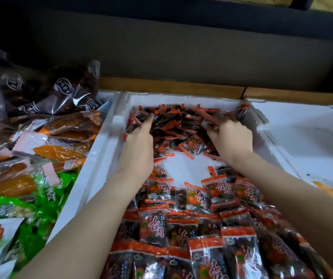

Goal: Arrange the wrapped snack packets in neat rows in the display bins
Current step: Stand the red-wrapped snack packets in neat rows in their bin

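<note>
A white foam bin (pixel 105 150) in the middle holds several red-and-dark snack packets. Those at the near end (pixel 197 234) lie flat in overlapping rows. A loose heap of the same packets (pixel 173 123) fills the far end, with bare white floor (pixel 185 168) between. My left hand (pixel 139 146) reaches into the left side of the heap, fingers among the packets. My right hand (pixel 232 135) is at the right side of the heap, fingers curled into the packets near the bin's far right corner. The fingertips of both hands are hidden among the wrappers.
Left of the bin lie piles of other snacks: dark clear-wrapped packs (pixel 61 91), orange packs (pixel 61 152) and green packs (pixel 31 218). A second white foam bin (pixel 306 133) stands on the right with yellow packets (pixel 330 190) at its near edge. A wooden ledge (pixel 171 88) runs behind.
</note>
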Demonstrator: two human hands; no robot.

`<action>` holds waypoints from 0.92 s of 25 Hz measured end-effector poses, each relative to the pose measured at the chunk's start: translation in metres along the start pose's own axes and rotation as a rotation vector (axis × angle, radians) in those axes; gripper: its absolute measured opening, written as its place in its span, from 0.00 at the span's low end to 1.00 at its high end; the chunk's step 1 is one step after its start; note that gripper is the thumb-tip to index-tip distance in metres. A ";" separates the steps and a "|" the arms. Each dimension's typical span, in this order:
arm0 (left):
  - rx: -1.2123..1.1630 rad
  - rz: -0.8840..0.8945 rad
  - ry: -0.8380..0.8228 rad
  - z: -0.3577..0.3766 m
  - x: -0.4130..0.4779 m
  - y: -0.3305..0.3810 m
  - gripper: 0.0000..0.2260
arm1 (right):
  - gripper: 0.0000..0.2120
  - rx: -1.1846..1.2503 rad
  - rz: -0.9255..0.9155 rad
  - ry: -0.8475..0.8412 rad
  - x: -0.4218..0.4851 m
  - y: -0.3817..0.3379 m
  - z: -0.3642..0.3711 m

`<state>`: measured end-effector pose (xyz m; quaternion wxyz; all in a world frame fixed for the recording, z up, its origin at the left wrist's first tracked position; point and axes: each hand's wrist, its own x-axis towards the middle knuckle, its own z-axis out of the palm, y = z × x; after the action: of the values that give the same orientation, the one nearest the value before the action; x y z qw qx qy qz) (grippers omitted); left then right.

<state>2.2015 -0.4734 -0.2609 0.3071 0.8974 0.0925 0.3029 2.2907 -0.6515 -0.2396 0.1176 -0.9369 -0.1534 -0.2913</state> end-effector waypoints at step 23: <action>-0.986 -0.391 0.048 -0.026 -0.028 -0.015 0.12 | 0.26 0.174 -0.037 -0.297 0.017 -0.031 0.053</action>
<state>2.1637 -0.4581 -0.2674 0.7412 0.6053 0.1115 0.2680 2.3203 -0.6028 -0.2683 0.1687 -0.9530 -0.2108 -0.1373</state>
